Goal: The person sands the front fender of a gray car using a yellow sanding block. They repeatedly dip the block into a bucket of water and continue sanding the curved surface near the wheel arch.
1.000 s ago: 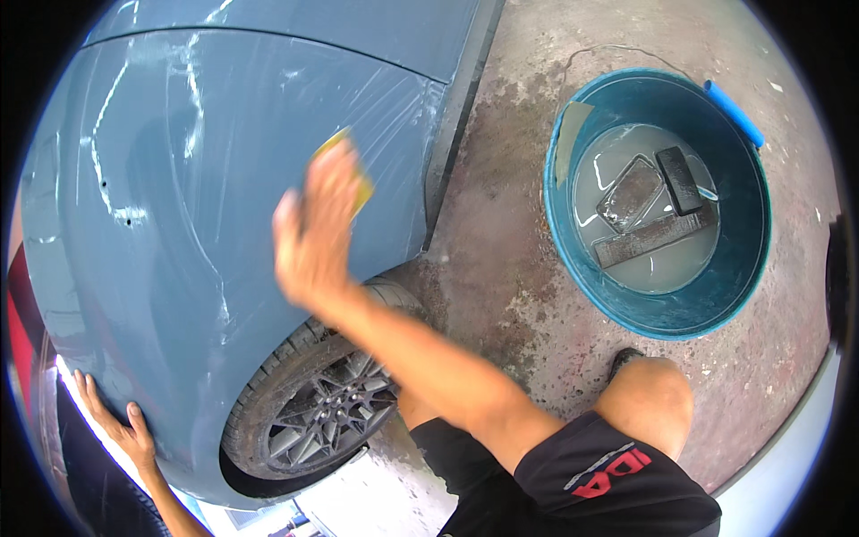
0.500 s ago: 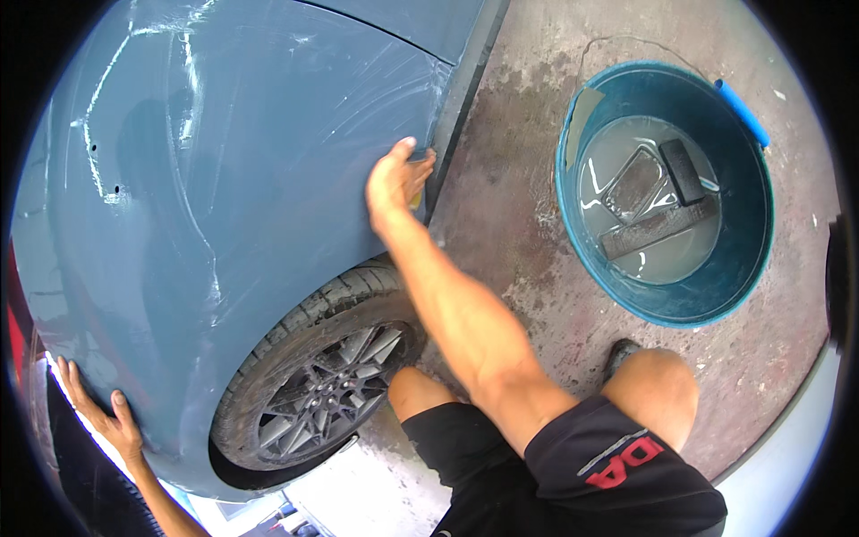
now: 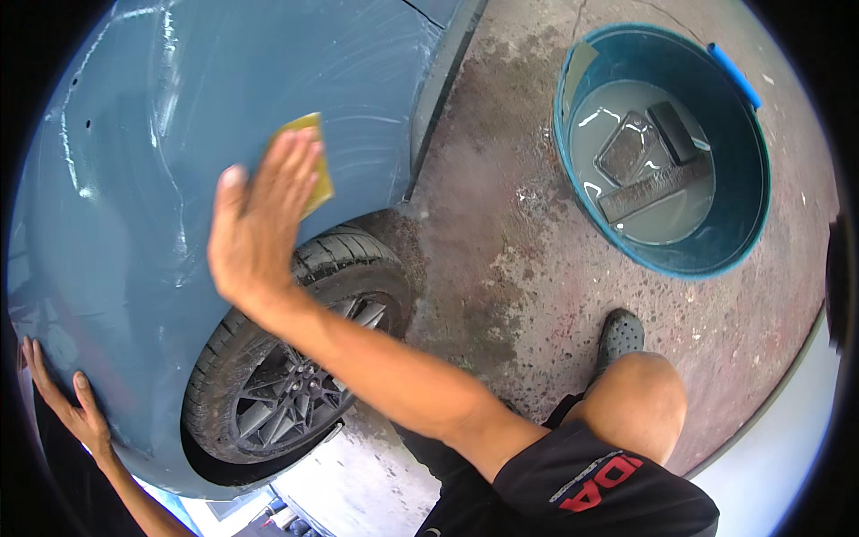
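My right hand (image 3: 259,224) lies on a blue-grey car body panel (image 3: 242,72) above the wheel arch. Under its fingers is a yellow piece of sandpaper (image 3: 320,183), pressed flat against the paint; part of it is hidden by the palm and fingers. White scuffs and wet-looking streaks mark the panel. At the lower left, my left hand (image 3: 76,416) rests on the panel's edge with fingers spread and thumb apart, holding nothing. Below my right forearm sits the wheel (image 3: 295,385) with its dark tyre and spoked rim.
A blue-green bucket (image 3: 573,179) stands on the stained concrete floor (image 3: 483,242) at the right, holding cloudy water. In it lie a black block (image 3: 671,132), a long grey block (image 3: 658,188) and a flat framed piece (image 3: 624,148). My shoe (image 3: 622,331) is below the bucket.
My right hand has swept left across the panel from its right edge near the sill, bringing the sandpaper into plain sight. The left hand stays on the panel edge. The view has shifted slightly.
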`<state>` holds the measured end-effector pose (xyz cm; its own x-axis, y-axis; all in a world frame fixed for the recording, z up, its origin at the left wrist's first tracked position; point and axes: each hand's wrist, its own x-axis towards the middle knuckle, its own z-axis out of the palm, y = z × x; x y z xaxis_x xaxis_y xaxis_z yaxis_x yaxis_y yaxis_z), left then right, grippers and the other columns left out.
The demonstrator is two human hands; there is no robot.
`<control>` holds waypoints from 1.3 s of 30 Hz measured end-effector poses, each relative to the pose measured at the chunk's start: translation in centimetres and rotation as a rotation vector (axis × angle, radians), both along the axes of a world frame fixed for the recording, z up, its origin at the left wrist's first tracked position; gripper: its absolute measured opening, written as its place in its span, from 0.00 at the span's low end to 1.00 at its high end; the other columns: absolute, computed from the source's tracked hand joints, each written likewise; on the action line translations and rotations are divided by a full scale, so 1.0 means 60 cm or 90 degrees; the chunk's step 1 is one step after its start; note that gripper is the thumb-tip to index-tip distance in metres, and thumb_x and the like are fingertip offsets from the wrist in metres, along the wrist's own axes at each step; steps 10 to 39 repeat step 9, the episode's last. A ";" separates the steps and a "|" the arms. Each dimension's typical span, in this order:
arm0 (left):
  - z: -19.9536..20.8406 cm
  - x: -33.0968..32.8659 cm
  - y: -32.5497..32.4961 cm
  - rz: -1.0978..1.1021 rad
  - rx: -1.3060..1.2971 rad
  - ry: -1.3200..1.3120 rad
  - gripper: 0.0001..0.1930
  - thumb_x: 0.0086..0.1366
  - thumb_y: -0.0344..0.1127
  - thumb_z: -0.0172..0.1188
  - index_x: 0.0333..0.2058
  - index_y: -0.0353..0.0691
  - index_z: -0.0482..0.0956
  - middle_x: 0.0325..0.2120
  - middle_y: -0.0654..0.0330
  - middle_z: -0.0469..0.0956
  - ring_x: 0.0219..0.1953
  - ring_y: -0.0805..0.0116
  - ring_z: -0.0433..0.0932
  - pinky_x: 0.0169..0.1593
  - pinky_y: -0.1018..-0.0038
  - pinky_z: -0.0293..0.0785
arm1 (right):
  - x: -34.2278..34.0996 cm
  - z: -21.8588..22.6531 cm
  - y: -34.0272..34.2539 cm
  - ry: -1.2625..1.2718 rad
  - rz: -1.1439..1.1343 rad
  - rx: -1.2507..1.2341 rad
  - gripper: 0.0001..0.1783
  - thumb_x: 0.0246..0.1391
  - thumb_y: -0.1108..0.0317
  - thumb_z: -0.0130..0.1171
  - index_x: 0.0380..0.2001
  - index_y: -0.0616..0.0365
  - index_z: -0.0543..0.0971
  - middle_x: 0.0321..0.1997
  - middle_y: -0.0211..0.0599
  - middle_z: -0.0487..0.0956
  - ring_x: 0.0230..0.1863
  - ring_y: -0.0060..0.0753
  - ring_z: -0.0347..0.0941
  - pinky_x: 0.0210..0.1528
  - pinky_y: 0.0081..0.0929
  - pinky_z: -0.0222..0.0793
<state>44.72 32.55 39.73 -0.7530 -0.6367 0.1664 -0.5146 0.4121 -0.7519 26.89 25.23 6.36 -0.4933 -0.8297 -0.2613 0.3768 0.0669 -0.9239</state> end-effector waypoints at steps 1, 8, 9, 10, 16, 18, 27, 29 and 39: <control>0.002 0.006 0.001 0.002 -0.005 -0.011 0.35 0.80 0.48 0.54 0.77 0.36 0.62 0.78 0.46 0.60 0.81 0.45 0.55 0.82 0.49 0.46 | 0.014 0.011 0.015 0.035 0.000 -0.050 0.51 0.79 0.37 0.18 0.80 0.77 0.32 0.86 0.68 0.25 0.87 0.66 0.18 0.87 0.54 0.17; -0.006 0.004 -0.011 -0.005 -0.010 0.024 0.34 0.80 0.49 0.55 0.77 0.37 0.63 0.79 0.47 0.59 0.81 0.46 0.55 0.82 0.49 0.46 | -0.056 -0.197 -0.054 -0.297 -0.096 0.194 0.47 0.79 0.38 0.27 0.83 0.66 0.39 0.88 0.58 0.37 0.89 0.58 0.24 0.87 0.54 0.20; -0.014 0.013 -0.004 -0.002 -0.008 0.022 0.34 0.80 0.49 0.55 0.77 0.37 0.63 0.79 0.47 0.59 0.81 0.46 0.55 0.82 0.49 0.46 | -0.012 -0.128 -0.019 -0.213 -0.101 0.149 0.48 0.78 0.36 0.27 0.83 0.64 0.39 0.89 0.57 0.35 0.89 0.58 0.23 0.87 0.54 0.20; -0.014 0.013 -0.004 -0.002 -0.008 0.022 0.34 0.80 0.49 0.55 0.77 0.37 0.63 0.79 0.47 0.59 0.81 0.46 0.55 0.82 0.49 0.46 | -0.012 -0.128 -0.019 -0.213 -0.101 0.149 0.48 0.78 0.36 0.27 0.83 0.64 0.39 0.89 0.57 0.35 0.89 0.58 0.23 0.87 0.54 0.20; -0.014 0.013 -0.004 -0.002 -0.008 0.022 0.34 0.80 0.49 0.55 0.77 0.37 0.63 0.79 0.47 0.59 0.81 0.46 0.55 0.82 0.49 0.46 | -0.012 -0.128 -0.019 -0.213 -0.101 0.149 0.48 0.78 0.36 0.27 0.83 0.64 0.39 0.89 0.57 0.35 0.89 0.58 0.23 0.87 0.54 0.20; -0.014 0.013 -0.004 -0.002 -0.008 0.022 0.34 0.80 0.49 0.55 0.77 0.37 0.63 0.79 0.47 0.59 0.81 0.46 0.55 0.82 0.49 0.46 | -0.012 -0.128 -0.019 -0.213 -0.101 0.149 0.48 0.78 0.36 0.27 0.83 0.64 0.39 0.89 0.57 0.35 0.89 0.58 0.23 0.87 0.54 0.20; -0.014 0.013 -0.004 -0.002 -0.008 0.022 0.34 0.80 0.49 0.55 0.77 0.37 0.63 0.79 0.47 0.59 0.81 0.46 0.55 0.82 0.49 0.46 | -0.012 -0.128 -0.019 -0.213 -0.101 0.149 0.48 0.78 0.36 0.27 0.83 0.64 0.39 0.89 0.57 0.35 0.89 0.58 0.23 0.87 0.54 0.20; -0.014 0.013 -0.004 -0.002 -0.008 0.022 0.34 0.80 0.49 0.55 0.77 0.37 0.63 0.79 0.47 0.59 0.81 0.46 0.55 0.82 0.49 0.46 | -0.012 -0.128 -0.019 -0.213 -0.101 0.149 0.48 0.78 0.36 0.27 0.83 0.64 0.39 0.89 0.57 0.35 0.89 0.58 0.23 0.87 0.54 0.20; -0.014 0.013 -0.004 -0.002 -0.008 0.022 0.34 0.80 0.49 0.55 0.77 0.37 0.63 0.79 0.47 0.59 0.81 0.46 0.55 0.82 0.49 0.46 | -0.012 -0.128 -0.019 -0.213 -0.101 0.149 0.48 0.78 0.36 0.27 0.83 0.64 0.39 0.89 0.57 0.35 0.89 0.58 0.23 0.87 0.54 0.20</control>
